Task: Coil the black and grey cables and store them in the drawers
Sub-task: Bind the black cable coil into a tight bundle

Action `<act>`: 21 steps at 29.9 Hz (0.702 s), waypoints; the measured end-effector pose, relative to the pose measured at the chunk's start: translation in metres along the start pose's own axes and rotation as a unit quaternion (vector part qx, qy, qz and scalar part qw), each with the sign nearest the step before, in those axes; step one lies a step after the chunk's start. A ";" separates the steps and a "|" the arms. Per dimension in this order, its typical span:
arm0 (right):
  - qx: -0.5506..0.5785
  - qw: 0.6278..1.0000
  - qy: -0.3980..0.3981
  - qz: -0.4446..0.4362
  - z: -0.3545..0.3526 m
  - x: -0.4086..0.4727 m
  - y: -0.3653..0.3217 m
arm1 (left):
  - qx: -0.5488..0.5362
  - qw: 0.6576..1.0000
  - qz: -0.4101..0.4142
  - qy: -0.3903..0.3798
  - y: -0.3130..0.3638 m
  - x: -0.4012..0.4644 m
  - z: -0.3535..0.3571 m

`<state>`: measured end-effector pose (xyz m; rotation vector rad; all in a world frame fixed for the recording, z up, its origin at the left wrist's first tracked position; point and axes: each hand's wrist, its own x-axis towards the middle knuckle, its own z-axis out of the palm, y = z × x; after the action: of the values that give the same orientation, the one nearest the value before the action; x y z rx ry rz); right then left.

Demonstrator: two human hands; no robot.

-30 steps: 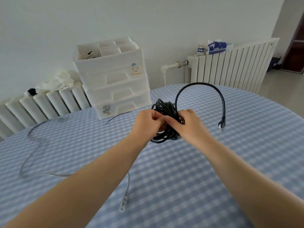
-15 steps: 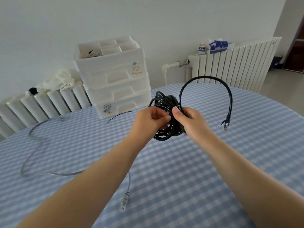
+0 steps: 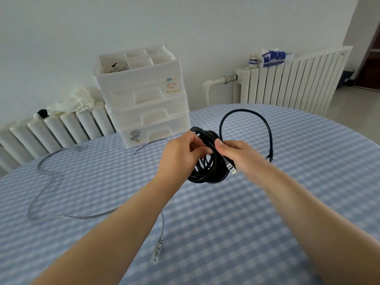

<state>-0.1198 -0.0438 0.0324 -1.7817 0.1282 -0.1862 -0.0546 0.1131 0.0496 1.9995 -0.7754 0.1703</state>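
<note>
A coiled black cable (image 3: 207, 175) hangs in the air over the table's middle, held by both hands. My left hand (image 3: 178, 155) pinches the coil's left side. My right hand (image 3: 238, 155) grips its right side, and a loose end arches up from there and drops to a plug at the right. Another plug sticks out under my right hand. A grey cable (image 3: 41, 192) lies uncoiled across the left of the table, its plug near my left forearm. The white drawer unit (image 3: 148, 101) stands at the table's far edge, all its drawers pushed in.
The table (image 3: 246, 223) has a blue-and-white checked cloth. The drawer unit's top tray holds small cords. A thin black wire (image 3: 148, 145) lies in front of the unit. White radiators run along the wall behind, with a cloth on the left one and a tissue pack on the right.
Both hands have lifted the black coil and turned it more upright. The loose arching end swung a little to the right, and a plug now shows below my right hand.
</note>
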 end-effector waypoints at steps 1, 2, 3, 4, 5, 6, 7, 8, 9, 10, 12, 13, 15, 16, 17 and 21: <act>0.002 1.000 0.002 0.004 0.001 0.001 0.001 | 0.026 0.999 0.031 0.006 -0.003 0.000 0.000; 0.004 1.000 0.011 0.010 0.003 0.002 0.002 | 0.056 0.995 0.075 0.022 -0.007 0.000 0.000; 0.004 1.000 0.023 0.016 0.004 0.003 0.003 | 0.082 0.986 0.136 0.048 -0.009 -0.001 0.001; 0.002 0.999 0.034 0.021 0.005 0.005 0.005 | 0.101 0.971 0.201 0.079 -0.012 -0.002 0.001; 0.001 0.999 0.043 0.024 0.006 0.006 0.007 | 0.107 0.953 0.259 0.114 -0.015 -0.003 0.002; 0.001 0.998 0.053 0.030 0.006 0.008 0.010 | 0.093 0.941 0.290 0.149 -0.020 -0.002 0.001; 0.004 0.997 0.066 0.038 0.005 0.009 0.012 | 0.067 0.942 0.278 0.178 -0.026 0.000 -0.001; 0.005 0.996 0.078 0.047 0.004 0.010 0.013 | 0.041 0.953 0.223 0.203 -0.035 0.007 -0.004; 0.008 0.995 0.087 0.053 0.003 0.010 0.014 | 0.030 0.965 0.138 0.220 -0.047 0.016 -0.009; 0.007 0.994 0.096 0.058 0.003 0.011 0.015 | 0.049 0.973 0.046 0.221 -0.065 0.028 -0.015; 0.002 0.992 0.112 0.063 0.006 0.012 0.016 | 0.152 0.971 -0.080 0.168 -0.106 0.050 -0.027; 0.002 0.991 0.117 0.068 0.009 0.011 0.016 | 0.206 0.965 -0.110 0.121 -0.123 0.059 -0.032; 0.000 0.991 0.116 0.074 0.016 0.010 0.018 | 0.298 0.942 -0.150 0.027 -0.146 0.072 -0.038; -0.002 0.990 0.113 0.078 0.017 0.010 0.020 | 0.331 0.929 -0.163 -0.011 -0.152 0.078 -0.036; -0.002 0.991 0.112 0.079 0.019 0.010 0.021 | 0.359 0.917 -0.171 -0.039 -0.156 0.080 -0.036; 0.013 0.989 0.125 0.073 0.017 0.012 0.026 | 0.395 0.895 -0.190 -0.086 -0.166 0.091 -0.030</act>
<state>-0.1041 -0.0352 0.0043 -1.7091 0.4323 -0.3042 0.1199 0.1539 -0.0178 2.9344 -0.4210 0.0794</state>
